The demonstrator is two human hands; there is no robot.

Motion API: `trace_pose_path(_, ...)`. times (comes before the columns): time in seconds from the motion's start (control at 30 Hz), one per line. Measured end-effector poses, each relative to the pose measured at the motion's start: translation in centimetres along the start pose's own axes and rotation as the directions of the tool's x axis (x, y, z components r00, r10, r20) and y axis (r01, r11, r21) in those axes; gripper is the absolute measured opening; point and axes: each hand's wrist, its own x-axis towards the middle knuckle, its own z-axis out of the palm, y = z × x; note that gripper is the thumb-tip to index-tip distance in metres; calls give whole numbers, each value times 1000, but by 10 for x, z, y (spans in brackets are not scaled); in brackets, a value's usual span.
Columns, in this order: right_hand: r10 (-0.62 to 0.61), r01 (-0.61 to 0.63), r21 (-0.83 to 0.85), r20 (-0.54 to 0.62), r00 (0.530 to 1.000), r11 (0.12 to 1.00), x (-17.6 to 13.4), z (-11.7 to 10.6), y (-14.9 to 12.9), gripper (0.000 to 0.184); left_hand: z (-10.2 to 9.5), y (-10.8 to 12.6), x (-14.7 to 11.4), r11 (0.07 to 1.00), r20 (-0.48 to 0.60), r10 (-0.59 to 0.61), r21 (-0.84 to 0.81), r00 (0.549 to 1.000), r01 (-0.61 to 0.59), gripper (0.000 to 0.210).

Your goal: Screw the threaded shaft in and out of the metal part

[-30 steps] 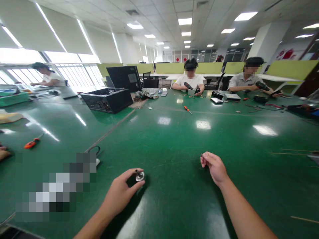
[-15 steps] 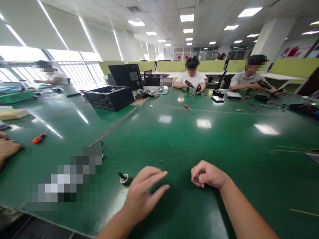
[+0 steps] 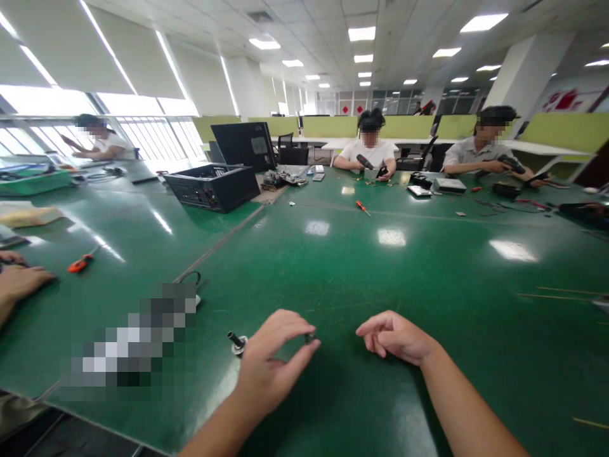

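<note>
My left hand (image 3: pixel 276 355) is closed in a pinch, with a small dark grey cylindrical piece (image 3: pixel 310 337) between thumb and index fingertip. It is held above the green table (image 3: pixel 333 266). To the right, my right hand (image 3: pixel 394 336) has its index finger stretched toward the left hand and its other fingers loosely bent; nothing shows in it. Just left of my left hand, a dark part with a silver ring and a narrow black shaft (image 3: pixel 236 343) stands tilted on the table, partly hidden by that hand.
A pixelated area covers something at left, with a cable loop beside it. Another person's hand (image 3: pixel 23 279) lies at the left edge near an orange-handled tool (image 3: pixel 80 263). Farther off are an orange screwdriver (image 3: pixel 362 207), a black computer case (image 3: pixel 214 184) and people seated across the table.
The small cylindrical piece has passed from my right hand to my left, whose thumb and index finger have closed on it. My right index finger has straightened.
</note>
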Motion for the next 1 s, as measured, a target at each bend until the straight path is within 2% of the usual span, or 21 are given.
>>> trace_pose_path(0.1, -4, 4, 30, 6, 1000, 1000, 2, -2, 4, 44, -54, -25, -23, 946, -145, -132, 276, 981, 168, 13)
trace_pose_path(0.17, -12, 11, 43, 17, 1000, 999, 3, -4, 5, 44, -80, -42, -36, 875, -231, -248, 364, 941, 320, 23)
trace_pose_path(0.23, -18, 17, 51, 20, 1000, 999, 3, -4, 5, 43, -94, -54, -45, 798, -264, -392, 381, 882, 468, 35)
trace_pose_path(0.3, -20, 19, 54, 14, 1000, 998, 2, -3, 4, 41, -101, -60, -50, 733, -265, -509, 365, 819, 574, 44)
trace_pose_path(0.4, -21, 21, 59, 6, 1000, 998, 2, -2, 4, 39, -104, -60, -50, 697, -257, -578, 338, 775, 632, 50)
trace_pose_path(0.57, -30, 30, 78, 1, 1000, 996, 3, -3, 6, 40, -106, -54, -48, 714, -287, -538, 344, 793, 609, 50)
trace_pose_path(0.7, -46, 46, 78, 0, 999, 996, 3, -4, 8, 41, -106, -57, -46, 726, -219, -541, 365, 812, 582, 51)
trace_pose_path(0.9, -48, 46, 92, 13, 999, 995, 4, -3, 6, 42, -106, -61, -46, 741, -176, -493, 429, 852, 518, 51)
trace_pose_path(1.0, -49, 48, 89, 10, 999, 995, 4, -2, 5, 42, -105, -59, -46, 740, -149, -502, 435, 852, 512, 50)
